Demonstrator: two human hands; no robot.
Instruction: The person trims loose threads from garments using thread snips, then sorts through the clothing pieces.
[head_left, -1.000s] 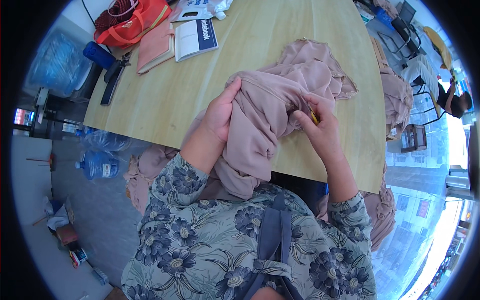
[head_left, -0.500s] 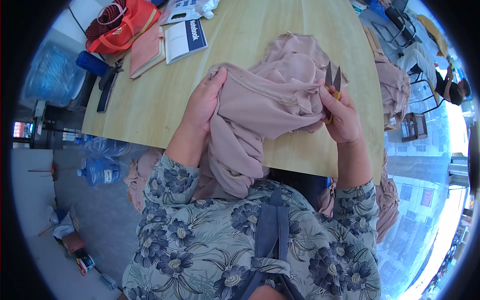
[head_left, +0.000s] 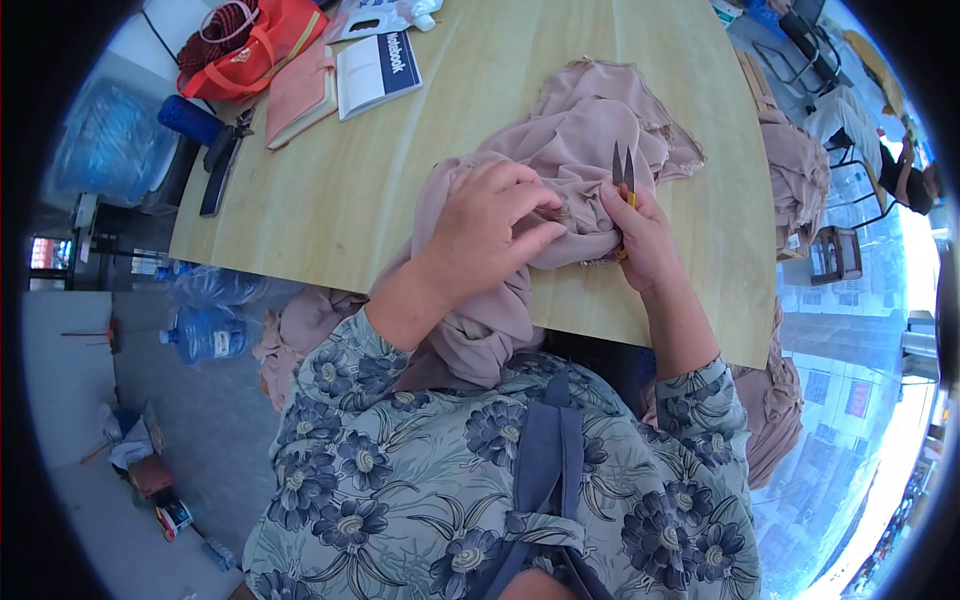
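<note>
A dusty-pink garment (head_left: pixel 480 325) of thin cloth lies bunched over the table's near edge and trails down toward my lap. My left hand (head_left: pixel 490 225) rests over its upper folds, thumb and fingers apart beside a gathered seam, with nothing seen between them. In my right hand (head_left: pixel 648 235) is a small pair of yellow-handled scissors (head_left: pixel 624 172), its dark blades pointing away from me and slightly parted. The right thumb lies close to the cloth; whether it also pinches the fabric I cannot tell.
On the wooden table (head_left: pixel 330 200) at far left are a red bag (head_left: pixel 260 55), a pink notebook (head_left: pixel 302 95), a white-and-navy notebook (head_left: pixel 378 75) and a phone (head_left: pixel 220 180). More pink cloth (head_left: pixel 792 170) hangs at the right. Water jugs (head_left: pixel 207 335) stand on the left floor.
My left hand has let go of the garment's left edge and moved right over the middle folds. My right hand has shifted left with the scissors, and the stretched cloth has slackened.
</note>
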